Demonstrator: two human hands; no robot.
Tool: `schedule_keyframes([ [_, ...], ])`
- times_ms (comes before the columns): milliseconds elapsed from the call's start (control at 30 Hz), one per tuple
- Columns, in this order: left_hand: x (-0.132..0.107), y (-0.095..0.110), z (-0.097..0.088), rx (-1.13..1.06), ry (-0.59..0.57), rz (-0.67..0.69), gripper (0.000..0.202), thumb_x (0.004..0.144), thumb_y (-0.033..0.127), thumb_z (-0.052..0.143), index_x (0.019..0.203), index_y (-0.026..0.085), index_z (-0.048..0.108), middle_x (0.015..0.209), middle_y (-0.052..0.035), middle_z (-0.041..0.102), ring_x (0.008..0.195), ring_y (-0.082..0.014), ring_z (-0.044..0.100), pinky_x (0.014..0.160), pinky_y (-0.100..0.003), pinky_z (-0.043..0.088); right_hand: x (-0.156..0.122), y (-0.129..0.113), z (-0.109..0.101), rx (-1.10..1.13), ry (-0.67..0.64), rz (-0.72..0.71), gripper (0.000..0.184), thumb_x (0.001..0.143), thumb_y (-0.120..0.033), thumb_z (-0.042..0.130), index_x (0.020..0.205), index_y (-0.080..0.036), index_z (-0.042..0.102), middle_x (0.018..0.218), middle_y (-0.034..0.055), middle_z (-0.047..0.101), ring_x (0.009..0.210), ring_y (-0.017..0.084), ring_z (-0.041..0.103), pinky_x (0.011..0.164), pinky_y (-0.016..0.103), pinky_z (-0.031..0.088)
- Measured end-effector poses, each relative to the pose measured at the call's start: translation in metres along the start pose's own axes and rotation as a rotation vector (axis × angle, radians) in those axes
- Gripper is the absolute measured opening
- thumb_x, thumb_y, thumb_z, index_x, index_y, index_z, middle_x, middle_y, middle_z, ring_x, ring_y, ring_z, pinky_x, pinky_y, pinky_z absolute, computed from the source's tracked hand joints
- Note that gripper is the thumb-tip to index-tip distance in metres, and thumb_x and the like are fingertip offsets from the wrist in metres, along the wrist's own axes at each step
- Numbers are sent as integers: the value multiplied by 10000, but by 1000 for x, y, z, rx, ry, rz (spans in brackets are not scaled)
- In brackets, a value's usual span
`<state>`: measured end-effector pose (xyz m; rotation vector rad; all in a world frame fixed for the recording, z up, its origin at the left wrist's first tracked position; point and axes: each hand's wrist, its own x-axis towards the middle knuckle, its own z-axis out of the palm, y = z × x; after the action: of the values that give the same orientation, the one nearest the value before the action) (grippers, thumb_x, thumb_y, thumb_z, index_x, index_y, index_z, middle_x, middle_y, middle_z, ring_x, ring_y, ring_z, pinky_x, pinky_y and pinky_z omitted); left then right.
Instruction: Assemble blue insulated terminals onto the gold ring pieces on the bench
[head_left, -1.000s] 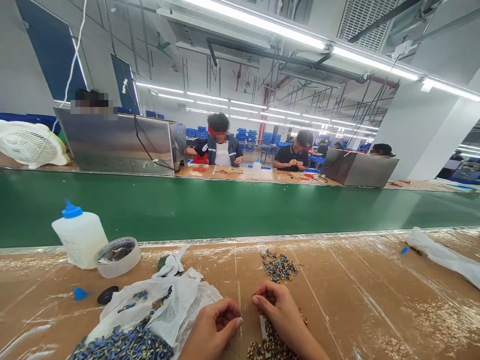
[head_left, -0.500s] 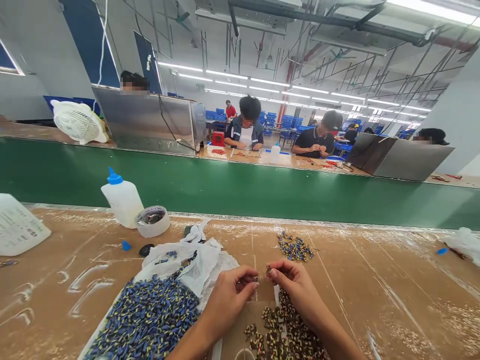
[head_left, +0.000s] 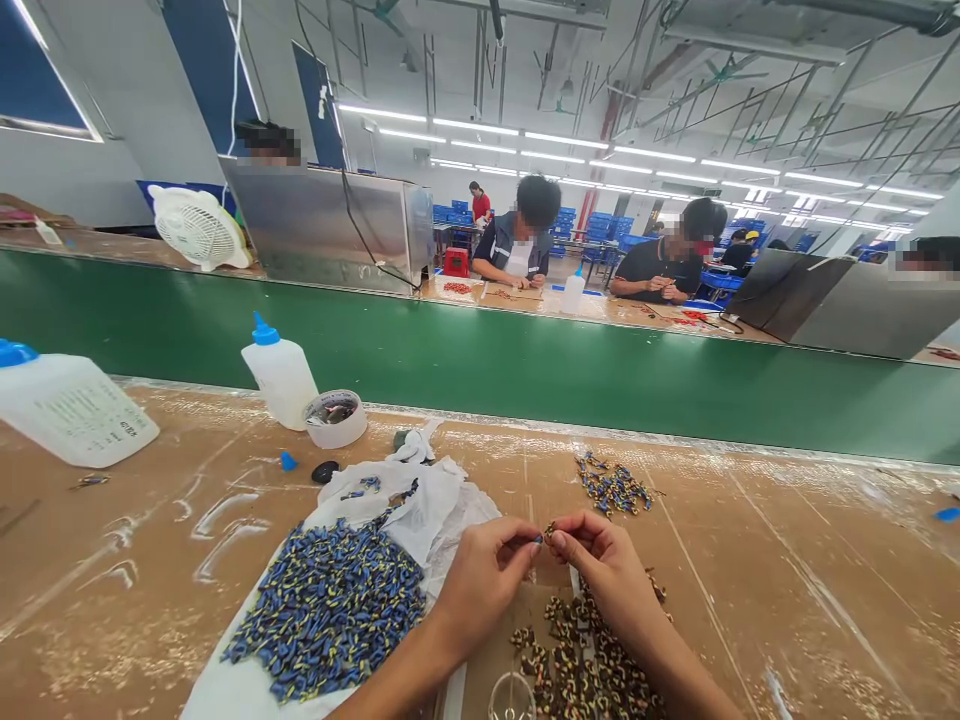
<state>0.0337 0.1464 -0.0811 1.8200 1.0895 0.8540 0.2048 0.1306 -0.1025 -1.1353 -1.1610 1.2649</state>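
Observation:
My left hand and my right hand meet fingertip to fingertip over the brown worktable. Both are pinched on one small blue-and-brass part held between them. Below the left hand lies a white plastic bag heaped with small blue parts. Under the right wrist sits a pile of dark brass-coloured parts. A smaller heap of assembled blue-and-brass pieces lies just beyond my hands.
A white squeeze bottle with a blue cap and a small white dish stand at the back left, a larger white bottle lies further left. A green conveyor belt runs across behind. People work at the bench beyond it, beside a white fan.
The view has tipped downward and turned left, showing more of the table and the blue parts. My hands have come together from slightly apart, fingertips now joined on the small part.

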Motion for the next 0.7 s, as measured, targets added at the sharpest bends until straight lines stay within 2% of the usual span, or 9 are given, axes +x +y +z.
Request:
schedule_keyframes([
  [267,-2,2,-2,-45,-15,6,214,861,209,524,955,150,707,861,-58,712,780,-172,619,705,-267,469,-3,-3,2,-32,-31,-21,214,779,-366,701,822,-163,648,774,22,668,735,152,593,694,255,454],
  [467,-1,0,-1,-19,-6,25,210,865,193,517,927,162,716,844,-47,712,773,-166,613,709,-267,455,-4,-1,0,-24,-46,-24,225,795,-380,683,836,-164,635,751,23,664,711,154,593,683,264,457],
  [700,-2,1,-2,-9,-18,20,191,857,194,535,917,184,716,831,-32,695,769,-163,603,702,-260,447,-7,-3,4,-130,-51,-49,244,817,-404,648,820,-160,644,796,43,659,749,176,598,691,273,462],
])
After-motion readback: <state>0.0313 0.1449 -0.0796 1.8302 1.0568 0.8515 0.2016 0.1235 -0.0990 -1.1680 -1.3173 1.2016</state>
